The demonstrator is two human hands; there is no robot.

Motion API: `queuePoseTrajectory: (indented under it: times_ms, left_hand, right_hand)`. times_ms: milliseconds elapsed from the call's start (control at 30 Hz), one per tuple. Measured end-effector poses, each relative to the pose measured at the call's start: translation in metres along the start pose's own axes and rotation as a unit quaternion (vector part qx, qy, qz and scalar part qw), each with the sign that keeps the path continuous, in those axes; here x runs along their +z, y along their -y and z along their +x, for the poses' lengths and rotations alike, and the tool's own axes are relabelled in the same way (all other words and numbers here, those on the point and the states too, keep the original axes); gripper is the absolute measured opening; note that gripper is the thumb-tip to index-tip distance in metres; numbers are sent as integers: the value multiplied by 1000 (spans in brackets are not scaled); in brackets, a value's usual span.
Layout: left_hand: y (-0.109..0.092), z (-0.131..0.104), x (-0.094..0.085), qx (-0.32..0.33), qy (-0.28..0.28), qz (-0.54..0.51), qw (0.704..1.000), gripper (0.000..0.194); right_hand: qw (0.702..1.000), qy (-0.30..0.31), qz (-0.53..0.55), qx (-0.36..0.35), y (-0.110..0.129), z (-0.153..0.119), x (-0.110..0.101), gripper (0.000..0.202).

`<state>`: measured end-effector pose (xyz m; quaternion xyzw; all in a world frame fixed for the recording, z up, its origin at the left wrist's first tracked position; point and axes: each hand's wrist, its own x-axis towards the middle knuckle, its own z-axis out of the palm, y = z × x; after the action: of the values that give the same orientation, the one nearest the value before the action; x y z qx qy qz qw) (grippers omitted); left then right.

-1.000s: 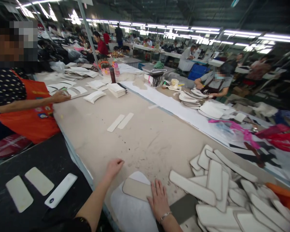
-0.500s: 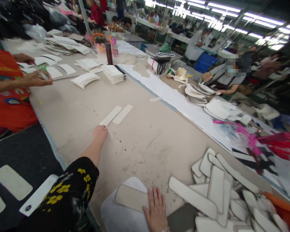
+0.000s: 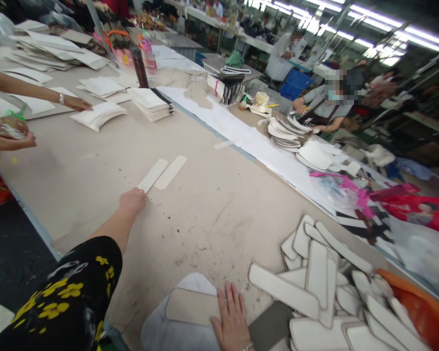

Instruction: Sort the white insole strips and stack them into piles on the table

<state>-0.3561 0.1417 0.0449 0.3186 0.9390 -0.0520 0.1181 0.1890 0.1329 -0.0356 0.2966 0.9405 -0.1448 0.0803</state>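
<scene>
A long beige worktable [image 3: 219,204] runs through a busy, strip-lit workshop, with other people bent over their own piles on the far side. The person's left hand [image 3: 132,200] is stretched far out, fingers curled at the near end of two pale strips [image 3: 162,174] lying side by side; whether it grips one I cannot tell. The right hand [image 3: 232,321] lies flat and spread on a tan padded piece [image 3: 190,306] atop a white sheet [image 3: 179,336], just beside a heap of white padded pieces [image 3: 325,287].
</scene>
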Motion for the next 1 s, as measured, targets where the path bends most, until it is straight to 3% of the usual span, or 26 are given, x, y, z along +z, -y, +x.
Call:
queuePoseTrajectory:
  times_ms: [233, 433, 667, 867, 1000]
  left_hand:
    - [-22, -36, -23, 41, -114, 22, 992, 42]
    - [-8, -39, -42, 8, -68, -13, 998, 44]
    - [14, -45, -14, -4, -43, -4, 999, 47]
    - [12, -18, 9, 12, -2, 11, 1000, 42]
    - [9, -2, 10, 33, 17, 32, 999, 36]
  right_hand:
    - [999, 19, 26, 23, 9, 2, -11, 69]
    - [999, -9, 29, 30, 15, 6, -7, 67]
    - [999, -40, 13, 4, 9, 6, -9, 63]
    - [995, -92, -27, -28, 0, 8, 6, 70]
    - [988, -137, -45, -56, -8, 10, 20, 75]
